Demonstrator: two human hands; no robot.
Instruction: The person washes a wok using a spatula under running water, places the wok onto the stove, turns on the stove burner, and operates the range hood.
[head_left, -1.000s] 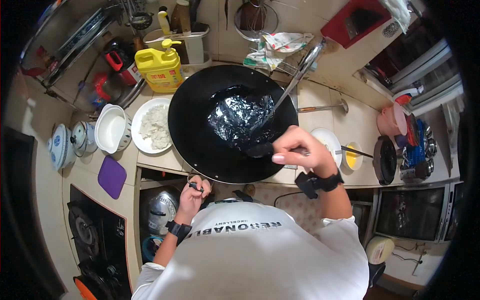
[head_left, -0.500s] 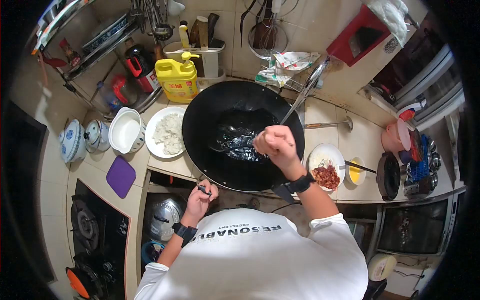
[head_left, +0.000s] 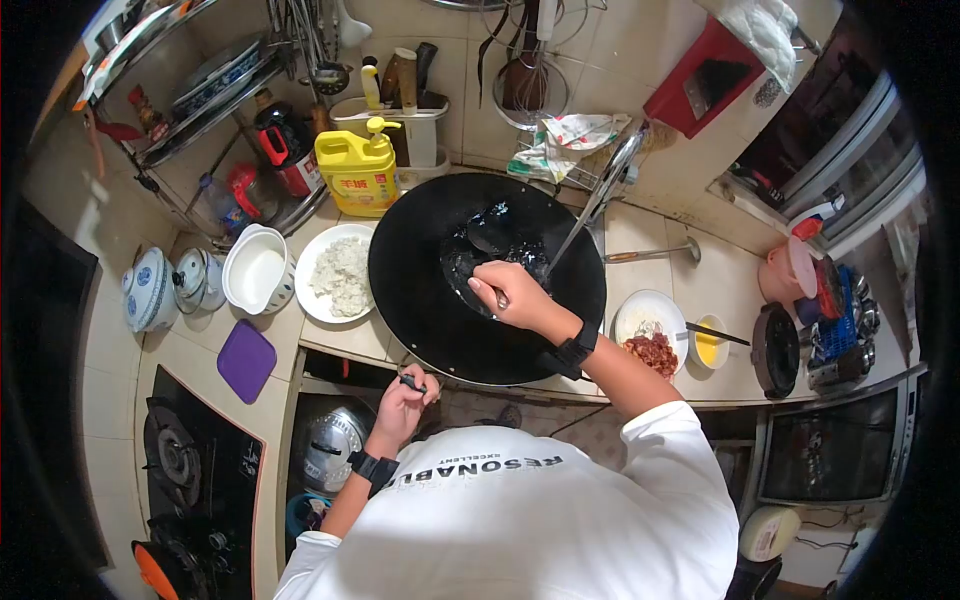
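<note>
Wok (head_left: 420, 300) stands at the bench (head_left: 640, 235), holding glossy liquid (head_left: 460, 262) with no solid food distinguishable; white rice-like food (head_left: 343, 280) lies plated just left, reddish pieces (head_left: 652, 354) and a bowl (head_left: 707, 363) of yellow liquid to the right, so progress is judged early. Of the hands, the right hand (head_left: 522, 298) is closed around a utensil handle (head_left: 502, 300) over the wok; the left hand (head_left: 405, 400) is curled near the rim, its grip on anything undeterminable.
</note>
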